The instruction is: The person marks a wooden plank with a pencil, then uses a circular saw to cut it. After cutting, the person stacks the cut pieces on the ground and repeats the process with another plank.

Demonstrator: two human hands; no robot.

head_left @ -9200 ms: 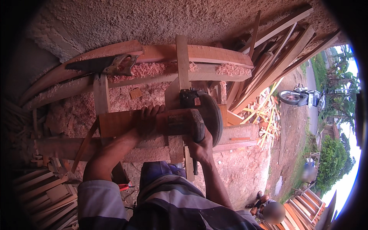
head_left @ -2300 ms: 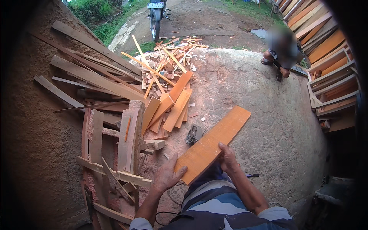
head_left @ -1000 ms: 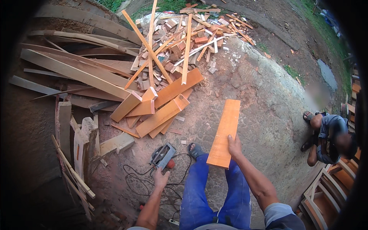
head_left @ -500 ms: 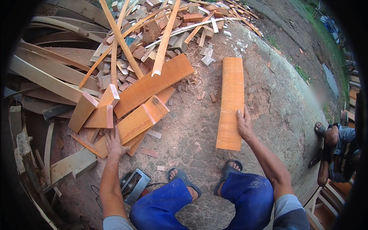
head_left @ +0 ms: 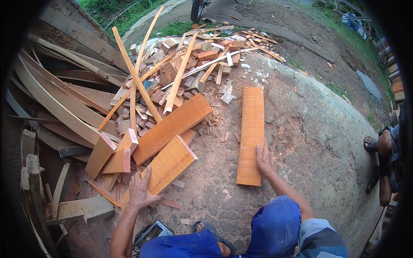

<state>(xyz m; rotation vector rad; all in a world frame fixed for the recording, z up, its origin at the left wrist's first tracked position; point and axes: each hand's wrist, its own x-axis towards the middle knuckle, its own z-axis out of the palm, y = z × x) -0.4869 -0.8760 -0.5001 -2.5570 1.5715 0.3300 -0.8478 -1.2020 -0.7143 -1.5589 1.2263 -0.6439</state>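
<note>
My left hand [head_left: 140, 191] grips the near end of a short orange board [head_left: 171, 162] among loose boards at the left. My right hand [head_left: 264, 161] holds the right edge of another orange board [head_left: 250, 124], which lies lengthwise away from me, close to the ground. Another orange board [head_left: 172, 129] lies slanted just beyond the left one. Several short boards [head_left: 116, 161] with pale pink ends sit left of my left hand. A power tool with a metal plate [head_left: 157, 232] is partly visible on the ground beside my blue-trousered left leg.
A heap of offcuts and thin strips [head_left: 206, 58] lies ahead. Long planks [head_left: 60, 90] lean at the left. A person's legs and sandalled foot [head_left: 372, 144] show at the right edge. A motorcycle wheel [head_left: 198, 9] stands at the top, on the dirt beyond the concrete [head_left: 314, 137].
I have gone from standing with a board to crouching by the offcuts. My left hand moved from near the power tool onto a short board, which is now shifted slightly toward the right.
</note>
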